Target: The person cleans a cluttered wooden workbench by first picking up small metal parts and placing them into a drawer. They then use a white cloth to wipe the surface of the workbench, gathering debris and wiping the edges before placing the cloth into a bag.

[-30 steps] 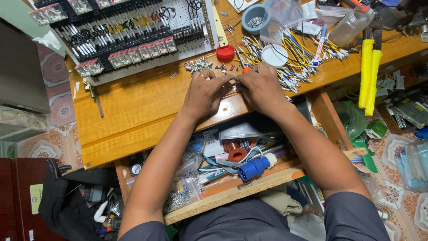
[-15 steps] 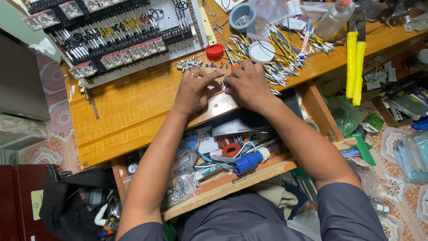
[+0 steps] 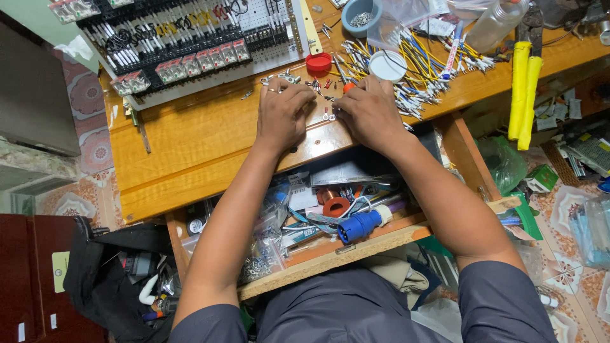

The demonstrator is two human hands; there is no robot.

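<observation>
My left hand and my right hand rest side by side on the wooden workbench, fingers curled over small metal and red wire terminals scattered on the wood. What the fingertips pinch is hidden by the hands. A ring shows on my left hand. Just beyond the fingers lie a red cap and a cluster of metal lugs.
A panel of relays and terminal blocks lies at the back left. Bundled yellow and blue wires, a white lid, a blue bowl, a plastic bottle and yellow-handled cutters lie right. An open drawer holds a blue plug.
The camera view has shifted slightly. Both hands stay at the same spot on the bench, with only small finger movements over the terminals.
</observation>
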